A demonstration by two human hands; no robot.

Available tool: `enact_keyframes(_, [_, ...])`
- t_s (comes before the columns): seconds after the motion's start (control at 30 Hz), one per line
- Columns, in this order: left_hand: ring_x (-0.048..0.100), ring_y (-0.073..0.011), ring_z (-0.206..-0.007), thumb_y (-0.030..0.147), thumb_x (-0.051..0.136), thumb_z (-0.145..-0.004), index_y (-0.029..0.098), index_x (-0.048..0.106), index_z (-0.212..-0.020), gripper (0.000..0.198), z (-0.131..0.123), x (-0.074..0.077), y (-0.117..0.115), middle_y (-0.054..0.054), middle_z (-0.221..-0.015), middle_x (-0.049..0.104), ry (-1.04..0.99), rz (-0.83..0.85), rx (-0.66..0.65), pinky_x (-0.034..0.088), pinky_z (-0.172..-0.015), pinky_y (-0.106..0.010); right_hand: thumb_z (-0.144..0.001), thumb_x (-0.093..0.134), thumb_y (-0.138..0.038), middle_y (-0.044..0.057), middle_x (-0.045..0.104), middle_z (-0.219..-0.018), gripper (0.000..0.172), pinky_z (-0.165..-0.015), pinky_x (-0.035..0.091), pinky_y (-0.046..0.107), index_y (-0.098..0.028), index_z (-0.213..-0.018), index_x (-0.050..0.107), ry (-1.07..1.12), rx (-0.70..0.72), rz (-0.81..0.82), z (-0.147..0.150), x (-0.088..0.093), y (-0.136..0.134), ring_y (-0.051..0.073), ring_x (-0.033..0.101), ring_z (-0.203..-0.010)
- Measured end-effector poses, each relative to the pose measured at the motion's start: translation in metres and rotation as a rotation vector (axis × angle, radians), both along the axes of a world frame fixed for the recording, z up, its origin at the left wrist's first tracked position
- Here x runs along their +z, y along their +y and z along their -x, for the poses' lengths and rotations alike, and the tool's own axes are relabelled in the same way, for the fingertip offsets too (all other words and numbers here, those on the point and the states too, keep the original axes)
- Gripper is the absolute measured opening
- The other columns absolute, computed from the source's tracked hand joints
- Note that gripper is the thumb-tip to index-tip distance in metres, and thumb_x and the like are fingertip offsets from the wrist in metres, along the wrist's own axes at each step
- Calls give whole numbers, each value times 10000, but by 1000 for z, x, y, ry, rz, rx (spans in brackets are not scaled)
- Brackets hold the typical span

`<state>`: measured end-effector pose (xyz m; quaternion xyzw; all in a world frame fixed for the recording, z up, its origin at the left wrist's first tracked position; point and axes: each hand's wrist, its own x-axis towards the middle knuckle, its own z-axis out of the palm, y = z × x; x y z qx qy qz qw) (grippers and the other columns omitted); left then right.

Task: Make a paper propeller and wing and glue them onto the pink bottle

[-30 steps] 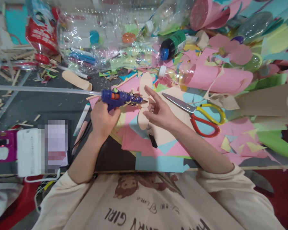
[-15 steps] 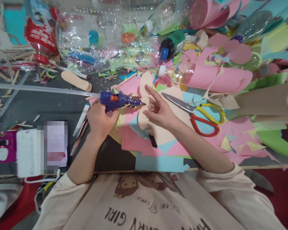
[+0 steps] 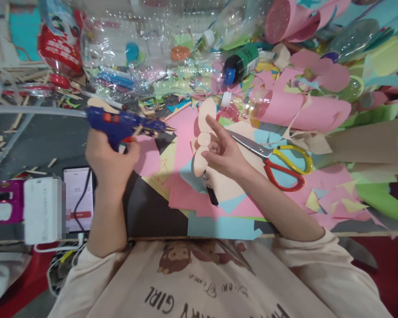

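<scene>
A blue glue gun (image 3: 126, 121) with a long clear glue stick is gripped in my left hand (image 3: 108, 154), its nozzle pointing right. My right hand (image 3: 225, 148) pinches a cream paper cutout (image 3: 204, 139), whose round middle joins an upper petal and a lower petal. The index finger stretches along the upper petal while the thumb lies on the lower one. Under the cutout spread pink paper sheets (image 3: 181, 190) and a larger cream sheet. Scissors (image 3: 272, 159) with yellow and red handles lie just right of my right hand.
Plastic bottles, one with a red label (image 3: 60, 48), crowd the back. A green-and-black bottle (image 3: 240, 64) and a pink paper-wrapped bottle (image 3: 305, 108) lie behind my right hand. At the left are a phone (image 3: 78, 198) and a white box-like device (image 3: 41, 210).
My left hand has drawn the glue gun away to the left, so its nozzle is apart from the cutout. My right hand stays on the cutout, nearly unmoved.
</scene>
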<state>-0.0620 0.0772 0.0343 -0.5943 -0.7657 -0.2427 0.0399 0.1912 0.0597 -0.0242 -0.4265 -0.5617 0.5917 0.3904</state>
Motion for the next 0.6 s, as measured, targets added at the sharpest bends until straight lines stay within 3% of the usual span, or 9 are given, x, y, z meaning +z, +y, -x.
enact_keyframes(0.03, [637,-374,-1136,237,609,-550,112,575,-1043,510,8,5,0,-193,-1130,684,-32,-36,-7,493,-987,-503,-818,643,-540,38,530,-1348,808,-516,415,229,-435,-1501,225,6,-1,16,0,1,0,92,501,-657])
enact_keyframes(0.1, [641,-361,-1113,217,611,-525,130,563,-1108,591,24,16,-1,-142,-1148,685,-41,-1,70,489,-988,-519,-798,666,-561,28,604,-1155,843,-496,386,226,-417,-1501,225,32,0,51,0,2,0,93,462,-607])
enact_keyframes(0.2, [624,-388,-1121,182,623,-528,140,558,-1117,594,45,32,-3,-157,-1169,671,-4,251,232,469,-1000,-564,-788,698,-540,-26,585,-844,856,-482,363,235,-391,-1496,241,84,-2,86,0,2,0,100,387,-548])
enact_keyframes(0.37, [569,-464,-1219,227,639,-563,141,560,-1130,579,49,50,-1,-204,-1257,650,-8,589,440,420,-1026,-650,-784,728,-502,-62,515,-740,833,-482,360,240,-390,-1471,271,132,-14,92,0,1,-1,103,343,-538])
enact_keyframes(0.5, [521,-469,-1286,273,609,-653,54,498,-1293,686,51,53,4,-272,-1361,572,32,700,444,396,-1045,-648,-796,720,-496,-67,505,-727,820,-477,353,233,-388,-1468,262,138,-7,89,0,0,-1,104,334,-537])
enact_keyframes(0.6, [543,-475,-1252,312,579,-700,12,483,-1309,685,69,42,9,-301,-1327,580,87,681,348,418,-1013,-651,-794,726,-478,-74,486,-693,831,-478,348,228,-374,-1474,259,140,-7,99,0,1,-1,104,329,-535])
